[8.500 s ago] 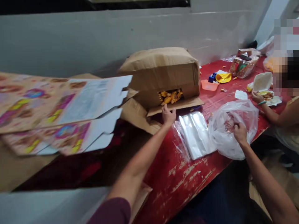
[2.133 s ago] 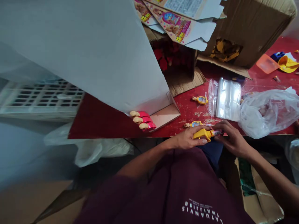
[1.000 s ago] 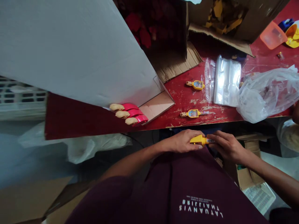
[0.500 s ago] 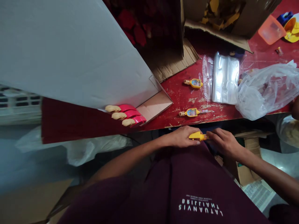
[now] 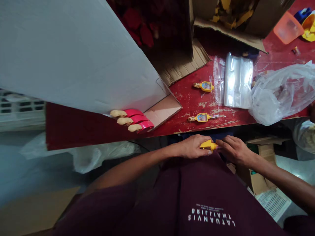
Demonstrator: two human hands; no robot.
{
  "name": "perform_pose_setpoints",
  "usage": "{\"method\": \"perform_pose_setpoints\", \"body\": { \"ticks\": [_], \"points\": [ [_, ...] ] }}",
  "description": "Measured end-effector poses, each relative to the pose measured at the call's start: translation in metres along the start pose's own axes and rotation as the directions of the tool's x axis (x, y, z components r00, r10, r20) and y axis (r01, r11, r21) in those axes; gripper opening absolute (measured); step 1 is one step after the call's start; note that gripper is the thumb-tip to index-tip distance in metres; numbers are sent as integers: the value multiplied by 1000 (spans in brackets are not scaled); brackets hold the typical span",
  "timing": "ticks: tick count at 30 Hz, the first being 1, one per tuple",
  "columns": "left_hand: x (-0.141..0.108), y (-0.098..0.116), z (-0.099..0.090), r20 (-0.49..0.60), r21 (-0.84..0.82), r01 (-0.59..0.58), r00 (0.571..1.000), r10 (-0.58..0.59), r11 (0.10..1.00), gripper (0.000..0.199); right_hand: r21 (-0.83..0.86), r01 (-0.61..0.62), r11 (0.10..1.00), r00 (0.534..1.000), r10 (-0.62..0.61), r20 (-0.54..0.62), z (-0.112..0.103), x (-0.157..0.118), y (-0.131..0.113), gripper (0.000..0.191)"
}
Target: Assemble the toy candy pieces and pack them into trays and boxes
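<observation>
My left hand [image 5: 193, 146] and my right hand [image 5: 235, 150] meet just below the table edge, holding a yellow plastic toy [image 5: 208, 145] between them. Only its yellow end shows; my right fingers cover the rest. Two similar toys with small doll heads and picture windows lie on the red table [image 5: 182, 105]: one [image 5: 203, 86] and another [image 5: 198, 117]. Beyond them are a stack of clear plastic sleeves [image 5: 237, 81] and a loose plastic bag [image 5: 280, 95]. Three pink-and-cream doll-headed pieces [image 5: 131, 120] lie farther left.
A large white card [image 5: 73, 55] leans over the table's left part. An open cardboard box [image 5: 228, 14] holds yellow pieces at the top. An orange tub [image 5: 287, 28] stands at upper right. Below the table are a white bag [image 5: 81, 157] and a plastic crate [image 5: 273, 203].
The yellow toy has drawn closer into my right hand, which now hides its label and tip. Both hands sit slightly lower against my shirt, and the view has shifted a little.
</observation>
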State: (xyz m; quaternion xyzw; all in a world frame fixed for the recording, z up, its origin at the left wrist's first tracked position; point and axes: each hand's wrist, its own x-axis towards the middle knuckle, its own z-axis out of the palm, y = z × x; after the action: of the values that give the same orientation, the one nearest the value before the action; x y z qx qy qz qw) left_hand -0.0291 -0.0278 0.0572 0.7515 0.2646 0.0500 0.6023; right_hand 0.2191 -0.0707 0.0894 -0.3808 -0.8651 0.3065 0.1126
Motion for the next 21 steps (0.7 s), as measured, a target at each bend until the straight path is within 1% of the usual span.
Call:
{"method": "perform_pose_setpoints", "body": {
  "ticks": [1,2,3,4,5,6,7,8,9,10,11,12,13,14,15,16,17,18,19,20,21],
  "points": [
    [-1,2,1,-7,76,-11,1000,11,997,24,69,-51,996,999,50,22,1,0,-1,36],
    [-2,5,3,-12,184,-22,1000,25,983,25,172,-156,973,987,146,70,2,0,-1,42],
    [-2,7,5,-2,302,-39,999,41,953,28,284,-297,912,952,260,160,4,1,-2,49],
    [-3,8,7,14,409,-57,998,56,911,32,375,-449,811,889,362,282,5,2,-3,56],
    [-3,8,8,31,489,-74,997,67,869,37,423,-582,695,807,428,406,6,4,-3,63],
    [-3,8,9,40,536,-83,997,73,840,41,434,-669,603,736,458,498,6,5,-4,66],
    [-3,7,9,35,547,-81,997,75,833,43,433,-701,567,706,465,534,6,7,-4,67],
    [-3,5,8,18,522,-70,997,72,850,42,427,-679,596,727,466,505,5,7,-4,65],
    [-3,4,6,-9,467,-49,998,60,883,38,403,-608,684,788,458,411,3,8,-3,60],
    [-3,3,4,-31,388,-24,999,39,921,32,338,-492,802,867,416,275,1,7,-3,53],
    [-3,2,1,-37,291,-3,999,14,957,27,223,-344,912,937,319,141,-1,6,-2,44],
    [-2,2,-1,-27,188,11,1000,-6,982,25,76,-184,980,982,181,45,-3,5,-1,36],
    [-2,4,-3,-4,94,15,1000,-15,995,27,-71,-30,997,1000,30,-3,-5,3,0,29],
    [-3,5,-4,23,21,12,1000,-12,1000,29,-189,104,976,994,-108,-10,-8,1,1,25],
    [-3,8,-4,45,-21,1,999,-1,1000,30,-260,208,943,977,-214,4,-10,-1,0,23],
    [-4,11,-4,52,-30,-13,999,15,999,30,-289,269,919,961,-275,20,-11,-2,-1,22],
    [-4,14,-2,44,-3,-29,999,29,1000,30,-279,287,916,956,-293,23,-12,-4,-3,21],
    [-5,17,0,33,52,-44,999,42,998,29,-229,265,937,963,-267,22,-12,-5,-6,22],
    [-7,20,2,28,128,-61,998,57,990,29,-138,197,971,980,-195,28,-12,-6,-9,24],
    [-8,22,4,30,218,-75,997,70,973,29,-11,79,997,995,-78,55,-11,-6,-12,29],
    [-9,25,6,40,315,-88,996,80,945,29,138,-80,987,991,64,114,-9,-5,-15,36]
  ]
}}
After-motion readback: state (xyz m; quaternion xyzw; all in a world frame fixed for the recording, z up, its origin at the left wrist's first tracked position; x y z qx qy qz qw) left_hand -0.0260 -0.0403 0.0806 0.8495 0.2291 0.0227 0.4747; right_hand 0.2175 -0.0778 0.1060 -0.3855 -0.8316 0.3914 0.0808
